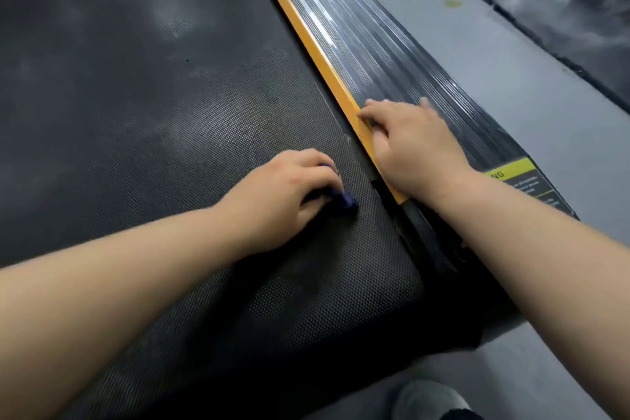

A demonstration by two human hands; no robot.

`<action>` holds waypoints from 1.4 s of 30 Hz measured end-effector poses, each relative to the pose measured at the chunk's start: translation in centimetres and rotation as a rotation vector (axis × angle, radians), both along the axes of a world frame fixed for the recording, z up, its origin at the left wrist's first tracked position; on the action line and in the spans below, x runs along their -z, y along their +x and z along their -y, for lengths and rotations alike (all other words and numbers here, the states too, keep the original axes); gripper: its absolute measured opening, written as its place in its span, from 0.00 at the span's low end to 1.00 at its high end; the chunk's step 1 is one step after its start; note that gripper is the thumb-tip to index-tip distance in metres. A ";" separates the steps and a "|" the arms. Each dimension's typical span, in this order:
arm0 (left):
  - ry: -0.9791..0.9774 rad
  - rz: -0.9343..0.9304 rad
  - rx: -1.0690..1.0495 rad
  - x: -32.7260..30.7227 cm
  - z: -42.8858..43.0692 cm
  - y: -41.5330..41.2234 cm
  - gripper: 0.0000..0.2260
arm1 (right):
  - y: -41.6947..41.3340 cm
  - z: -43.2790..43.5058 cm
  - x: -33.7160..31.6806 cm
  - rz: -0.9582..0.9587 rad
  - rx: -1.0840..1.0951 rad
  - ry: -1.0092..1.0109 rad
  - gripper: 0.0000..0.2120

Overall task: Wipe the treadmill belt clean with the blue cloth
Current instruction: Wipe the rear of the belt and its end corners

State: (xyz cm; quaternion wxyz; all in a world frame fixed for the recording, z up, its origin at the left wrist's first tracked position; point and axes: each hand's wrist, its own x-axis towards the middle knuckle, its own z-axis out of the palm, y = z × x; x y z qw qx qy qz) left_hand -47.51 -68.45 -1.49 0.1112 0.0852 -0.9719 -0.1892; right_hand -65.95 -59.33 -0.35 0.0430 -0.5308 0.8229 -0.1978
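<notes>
The black textured treadmill belt (143, 106) fills the left and middle of the view, with pale dusty smears further up. My left hand (283, 194) lies on the belt near its right edge, fingers curled round the blue cloth (346, 199); only a small bunch of cloth shows under the fingers. My right hand (409, 143) rests flat on the ribbed side rail (358, 44), its fingers spread over the rail's yellow edge strip (306, 34).
A yellow warning label (518, 177) sits on the rail just behind my right wrist. Grey floor (511, 78) runs along the right, with a dark mat (579, 10) beyond it. The belt's rear end curves down at bottom centre, and a grey shoe (429, 399) stands below it.
</notes>
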 end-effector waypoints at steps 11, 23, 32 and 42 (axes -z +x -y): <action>0.056 -0.055 -0.324 0.3 0.0 -5.4 0.08 | -2.4 -0.5 0.5 -0.028 0.109 -0.058 0.16; 0.040 0.052 -0.614 -1.0 6.1 -10.2 0.10 | -2.1 -1.1 0.4 -0.027 0.113 -0.047 0.18; 0.209 0.101 -0.149 -2.9 0.1 -2.5 0.19 | -1.9 -0.9 0.4 -0.055 0.085 -0.112 0.16; 0.107 0.697 -0.552 -2.4 6.7 2.0 0.41 | 4.9 3.1 -1.3 -0.092 -0.329 0.169 0.22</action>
